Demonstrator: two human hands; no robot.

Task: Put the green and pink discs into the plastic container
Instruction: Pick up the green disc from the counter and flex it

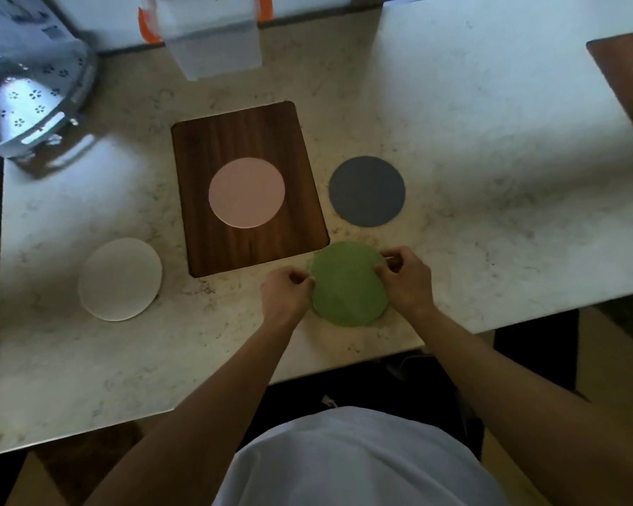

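Both hands, left (285, 291) and right (406, 277), pinched opposite edges of the green disc (348, 284) near the counter's (490, 199) front edge.

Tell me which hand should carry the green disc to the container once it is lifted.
Left, probably. The left hand already pinches the round green disc at its left edge, and the clear plastic container with orange clips stands far left of the right hand, so the left has the shorter, uncrossed path.
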